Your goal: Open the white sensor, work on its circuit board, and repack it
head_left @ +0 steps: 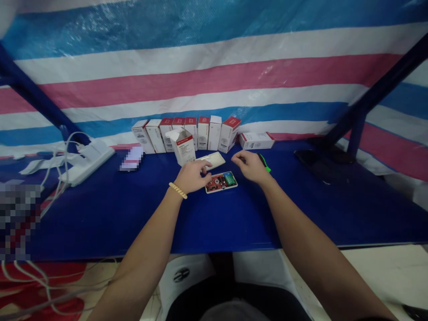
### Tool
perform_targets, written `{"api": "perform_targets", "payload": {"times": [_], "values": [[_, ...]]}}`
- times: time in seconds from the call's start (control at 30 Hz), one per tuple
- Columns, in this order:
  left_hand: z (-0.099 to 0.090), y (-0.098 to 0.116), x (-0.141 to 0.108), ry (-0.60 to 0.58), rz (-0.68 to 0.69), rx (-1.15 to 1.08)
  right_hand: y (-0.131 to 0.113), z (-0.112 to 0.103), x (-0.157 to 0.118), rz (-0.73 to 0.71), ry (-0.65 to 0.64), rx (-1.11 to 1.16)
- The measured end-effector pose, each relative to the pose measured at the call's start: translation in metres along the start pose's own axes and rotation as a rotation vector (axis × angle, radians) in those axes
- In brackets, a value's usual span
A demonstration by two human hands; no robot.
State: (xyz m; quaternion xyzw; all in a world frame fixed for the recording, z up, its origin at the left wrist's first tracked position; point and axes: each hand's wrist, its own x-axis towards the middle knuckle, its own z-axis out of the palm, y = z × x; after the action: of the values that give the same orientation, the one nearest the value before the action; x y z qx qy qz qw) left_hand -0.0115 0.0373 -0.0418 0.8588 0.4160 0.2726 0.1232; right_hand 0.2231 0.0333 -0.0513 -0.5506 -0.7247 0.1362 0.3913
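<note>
A white-cased electronic device (pixel 221 182) lies open-faced on the blue table, its red circuit board and small green screen showing. At its left end is my left hand (pixel 194 176), with the thumb at the case's edge and the fingers curved but apart from the thumb. Behind the device lies a pale cover plate (pixel 216 160), partly hidden by that hand. Above and right of the device, my right hand (pixel 251 166) is closed in a pinch; anything between its fingertips is too small to make out. A black and bright green object (pixel 265 162) shows just behind this hand.
An opened white and red detector box (pixel 183 147) stands behind my left hand. Several similar boxes (pixel 203 133) line the back, and one box (pixel 257 140) lies sideways. At left are a white power strip (pixel 87 162) with cables and a phone (pixel 132 158); dark objects (pixel 312 162) lie at right.
</note>
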Motion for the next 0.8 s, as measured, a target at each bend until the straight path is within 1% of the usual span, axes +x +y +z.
{"api": "perform_targets", "payload": {"times": [0.07,0.17,0.27,0.37,0.5,0.57,0.7,0.8], "values": [[-0.001,0.002,0.000,-0.028,0.031,0.012,-0.012,0.003,-0.002,-0.050,-0.042,0.098],[-0.001,0.002,0.000,-0.003,0.099,-0.030,-0.028,0.012,-0.007,-0.095,-0.142,0.158],[0.004,0.004,0.000,0.050,0.153,-0.081,-0.036,0.023,-0.010,-0.106,-0.148,0.192],[0.013,0.009,0.000,0.141,0.156,-0.119,-0.038,0.029,-0.012,-0.079,-0.137,0.232],[0.024,0.016,0.000,0.283,0.191,-0.144,-0.037,0.028,-0.012,-0.052,-0.126,0.295],[0.027,0.018,-0.001,0.330,0.212,-0.135,-0.037,0.027,-0.012,-0.069,-0.112,0.274],[0.032,0.018,-0.002,0.427,0.243,-0.104,-0.039,0.027,-0.011,-0.105,-0.057,0.121],[0.033,0.018,-0.003,0.442,0.246,-0.079,-0.040,0.028,-0.011,-0.106,-0.036,0.029]]}}
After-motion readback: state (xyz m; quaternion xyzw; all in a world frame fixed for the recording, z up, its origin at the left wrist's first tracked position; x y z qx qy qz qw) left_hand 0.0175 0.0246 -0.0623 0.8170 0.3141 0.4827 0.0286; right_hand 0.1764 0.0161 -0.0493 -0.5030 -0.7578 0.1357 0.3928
